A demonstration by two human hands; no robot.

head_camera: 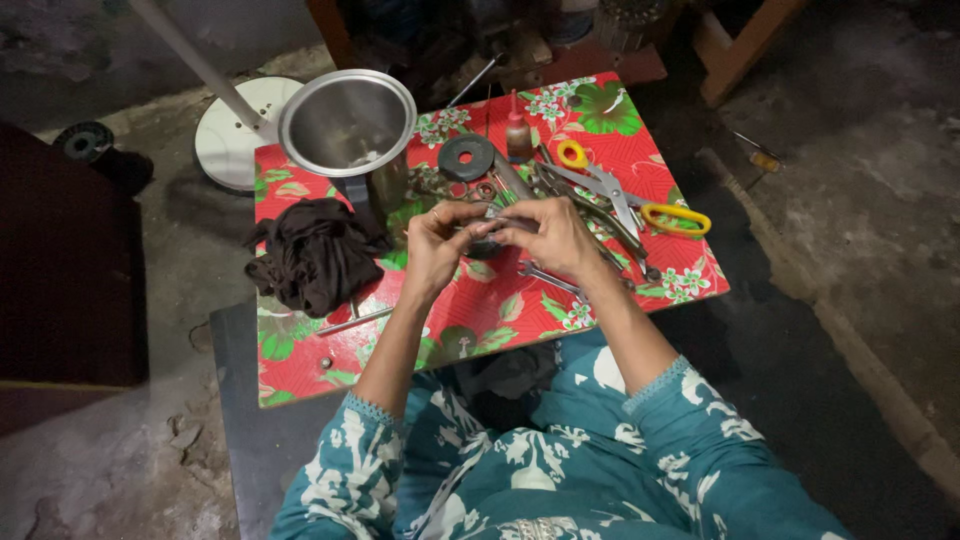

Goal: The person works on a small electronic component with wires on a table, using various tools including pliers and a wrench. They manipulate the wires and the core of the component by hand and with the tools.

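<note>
Pinching a small dark part [487, 243] between left hand [437, 245] and right hand [550, 235], scissors [625, 195], steel pot [347, 122], dark cloth [315, 255] nearby.

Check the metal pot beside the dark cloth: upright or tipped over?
Upright. The metal pot stands on the red floral table, its round open mouth facing up toward the camera.

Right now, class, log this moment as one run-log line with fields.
left hand: pinching small dark part | right hand: same part | table: steel pot, black cloth, scissors, disc
</note>
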